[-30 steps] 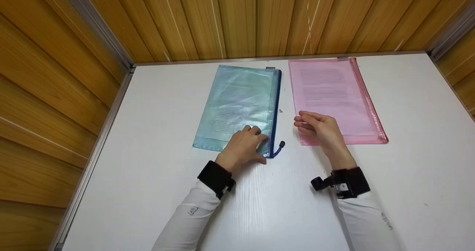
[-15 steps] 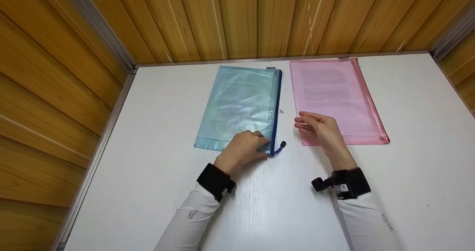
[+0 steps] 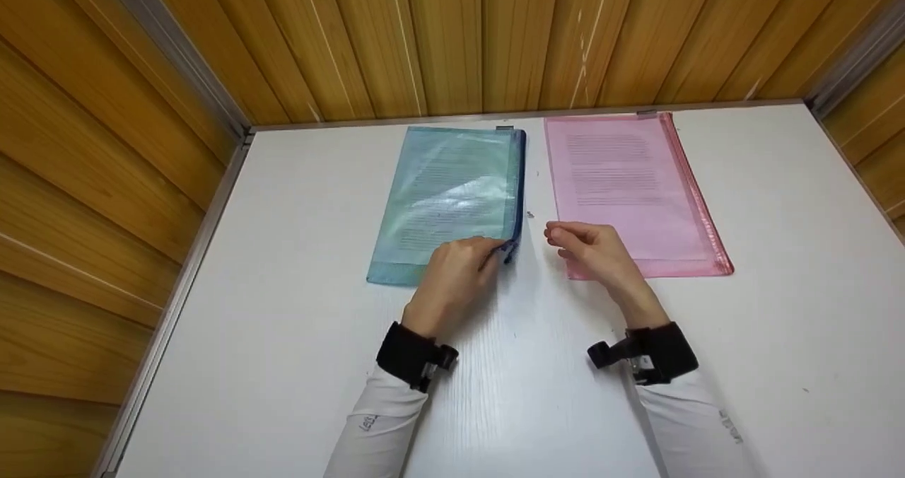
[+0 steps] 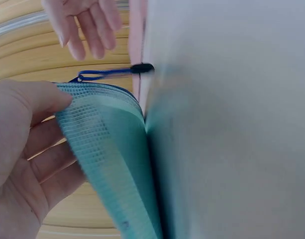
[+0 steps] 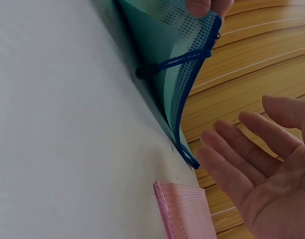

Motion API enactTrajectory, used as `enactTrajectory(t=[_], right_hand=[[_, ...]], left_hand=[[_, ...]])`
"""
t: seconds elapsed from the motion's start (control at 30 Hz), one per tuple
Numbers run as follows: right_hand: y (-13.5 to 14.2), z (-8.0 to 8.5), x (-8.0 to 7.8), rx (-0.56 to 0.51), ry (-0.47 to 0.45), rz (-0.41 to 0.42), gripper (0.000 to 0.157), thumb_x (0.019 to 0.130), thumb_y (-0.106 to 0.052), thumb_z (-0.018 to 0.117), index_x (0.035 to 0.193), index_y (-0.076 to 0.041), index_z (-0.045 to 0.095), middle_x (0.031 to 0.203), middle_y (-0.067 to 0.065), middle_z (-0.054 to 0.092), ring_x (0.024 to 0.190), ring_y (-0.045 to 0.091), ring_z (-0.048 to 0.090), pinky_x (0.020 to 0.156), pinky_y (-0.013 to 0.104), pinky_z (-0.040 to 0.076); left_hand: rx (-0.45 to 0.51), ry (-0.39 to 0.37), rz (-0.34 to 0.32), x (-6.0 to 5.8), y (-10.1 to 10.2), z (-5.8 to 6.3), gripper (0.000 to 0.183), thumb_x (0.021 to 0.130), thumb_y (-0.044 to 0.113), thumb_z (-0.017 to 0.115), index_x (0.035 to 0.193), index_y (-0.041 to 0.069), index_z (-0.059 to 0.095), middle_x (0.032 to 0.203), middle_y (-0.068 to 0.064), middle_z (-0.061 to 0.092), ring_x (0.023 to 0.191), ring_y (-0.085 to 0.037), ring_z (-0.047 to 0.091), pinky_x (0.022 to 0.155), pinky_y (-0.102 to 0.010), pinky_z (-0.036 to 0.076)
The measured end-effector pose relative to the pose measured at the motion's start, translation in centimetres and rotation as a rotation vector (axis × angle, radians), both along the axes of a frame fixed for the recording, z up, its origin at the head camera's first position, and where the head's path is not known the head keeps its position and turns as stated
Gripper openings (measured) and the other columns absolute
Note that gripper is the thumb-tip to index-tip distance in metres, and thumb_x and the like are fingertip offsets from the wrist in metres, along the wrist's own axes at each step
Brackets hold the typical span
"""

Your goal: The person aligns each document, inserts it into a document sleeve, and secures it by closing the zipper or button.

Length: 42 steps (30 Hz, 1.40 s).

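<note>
My left hand (image 3: 456, 280) pinches the near right corner of a teal mesh zipper pouch (image 3: 452, 188) between thumb and fingers. That corner is raised off the table, while the far part lies flat; printed lines show through it. A blue zipper edges its right side, and a blue cord pull (image 4: 105, 73) with a black end hangs near the pinched corner. My right hand (image 3: 594, 255) holds nothing, its fingers loosely bent, over the near left corner of a pink zipper pouch (image 3: 615, 174). In the right wrist view, the right hand's palm (image 5: 271, 199) faces the blue zipper edge.
Both pouches lie on a white table (image 3: 304, 336) near its back edge, a narrow gap between them. Wood-look panels (image 3: 452, 39) rise behind and at both sides. Each wrist carries a black strap with a camera mount (image 3: 640, 354).
My left hand has taken hold of the teal pouch's near right corner and lifted it, bending the zipper edge upward. The right hand has shifted slightly left, its fingers drawn closer together.
</note>
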State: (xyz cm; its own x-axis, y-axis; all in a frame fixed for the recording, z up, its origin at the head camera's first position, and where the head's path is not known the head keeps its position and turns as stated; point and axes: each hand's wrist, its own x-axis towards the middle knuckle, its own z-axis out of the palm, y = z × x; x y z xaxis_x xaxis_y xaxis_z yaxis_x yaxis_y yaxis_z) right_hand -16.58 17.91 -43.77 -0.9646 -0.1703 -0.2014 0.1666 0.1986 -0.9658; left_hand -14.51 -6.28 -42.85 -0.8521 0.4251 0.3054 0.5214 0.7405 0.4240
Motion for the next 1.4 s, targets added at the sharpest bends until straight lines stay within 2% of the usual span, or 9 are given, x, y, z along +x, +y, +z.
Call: enactTrajectory(t=[0.17,0.3,0.4,0.5,0.6,0.93,1.13,1.23,1.4], right_hand=[[-0.3,-0.1,0.3,0.086,0.046,0.065,0.044,0.098,-0.03,0.062,0.131,-0.001,0.063,0.131,0.02,0.065,0.103,0.004,0.064,0.087,0.015,0.051],[-0.6,-0.4,0.2,0.137,0.085,0.122,0.043,0.098,-0.031,0.063,0.131,-0.003,0.064,0.131,0.016,0.066,0.112,0.017,0.065,0.083,0.018,0.051],[-0.8,-0.9,0.1,0.148,0.105,0.154,0.043,0.097,-0.029,0.064,0.13,-0.001,0.064,0.133,0.016,0.065,0.122,0.027,0.062,0.095,0.029,0.053],[-1.2,-1.3,0.0,0.144,0.108,0.192,0.044,0.096,-0.027,0.066,0.13,-0.001,0.063,0.134,0.016,0.064,0.13,0.032,0.057,0.109,0.044,0.046],[-1.8,-1.6,0.0,0.141,0.101,0.223,0.044,0.094,-0.027,0.068,0.129,-0.001,0.064,0.132,0.017,0.065,0.13,0.035,0.057,0.11,0.049,0.044],[-3.3,-1.9,0.3,0.168,0.104,0.259,0.036,0.09,-0.019,0.071,0.122,-0.003,0.069,0.123,0.017,0.07,0.118,0.034,0.065,0.103,0.044,0.051],[-3.5,-2.0,0.3,0.171,0.123,0.259,0.032,0.091,-0.016,0.07,0.119,-0.001,0.071,0.119,0.019,0.072,0.108,0.025,0.068,0.091,0.025,0.052],[-3.5,-1.9,0.3,0.142,0.11,0.255,0.029,0.091,-0.015,0.069,0.116,0.0,0.071,0.116,0.02,0.072,0.1,0.017,0.069,0.086,0.021,0.054],[-3.5,-1.7,0.2,0.057,0.054,0.237,0.029,0.092,-0.012,0.068,0.115,0.006,0.069,0.11,0.024,0.072,0.091,0.011,0.071,0.083,0.025,0.059]], left_hand=[[0.096,0.057,0.034,-0.1,0.0,0.1,0.018,0.093,0.008,0.063,0.108,0.008,0.074,0.1,-0.005,0.078,0.093,-0.019,0.075,0.081,-0.032,0.059],[0.129,0.061,0.027,-0.1,0.2,-0.1,0.017,0.095,0.007,0.063,0.108,0.007,0.073,0.102,-0.006,0.077,0.095,-0.02,0.074,0.083,-0.031,0.059],[0.147,0.026,0.023,-0.1,0.4,0.0,0.017,0.097,0.01,0.06,0.11,0.008,0.072,0.103,-0.005,0.077,0.097,-0.018,0.074,0.084,-0.029,0.059],[0.137,-0.009,0.019,0.1,0.5,0.1,0.019,0.099,0.01,0.058,0.112,0.009,0.072,0.106,-0.004,0.077,0.099,-0.017,0.074,0.085,-0.027,0.058],[0.115,-0.023,0.015,0.3,0.6,0.2,0.02,0.099,0.007,0.057,0.112,0.01,0.072,0.107,-0.004,0.077,0.101,-0.016,0.073,0.085,-0.025,0.058],[0.084,0.037,-0.006,0.7,0.5,0.5,0.02,0.098,0.006,0.059,0.112,0.011,0.073,0.106,-0.003,0.077,0.1,-0.015,0.074,0.086,-0.025,0.058],[0.076,0.032,0.009,0.7,0.3,0.6,0.02,0.097,0.006,0.06,0.111,0.011,0.074,0.105,-0.003,0.077,0.099,-0.015,0.074,0.085,-0.025,0.058],[0.079,0.027,0.005,0.7,0.3,0.6,0.02,0.097,0.007,0.06,0.111,0.011,0.073,0.105,-0.003,0.077,0.099,-0.015,0.074,0.085,-0.025,0.058],[0.088,0.022,0.018,0.6,0.0,0.6,0.019,0.097,0.007,0.061,0.111,0.011,0.074,0.105,-0.003,0.077,0.098,-0.015,0.074,0.085,-0.025,0.058]])
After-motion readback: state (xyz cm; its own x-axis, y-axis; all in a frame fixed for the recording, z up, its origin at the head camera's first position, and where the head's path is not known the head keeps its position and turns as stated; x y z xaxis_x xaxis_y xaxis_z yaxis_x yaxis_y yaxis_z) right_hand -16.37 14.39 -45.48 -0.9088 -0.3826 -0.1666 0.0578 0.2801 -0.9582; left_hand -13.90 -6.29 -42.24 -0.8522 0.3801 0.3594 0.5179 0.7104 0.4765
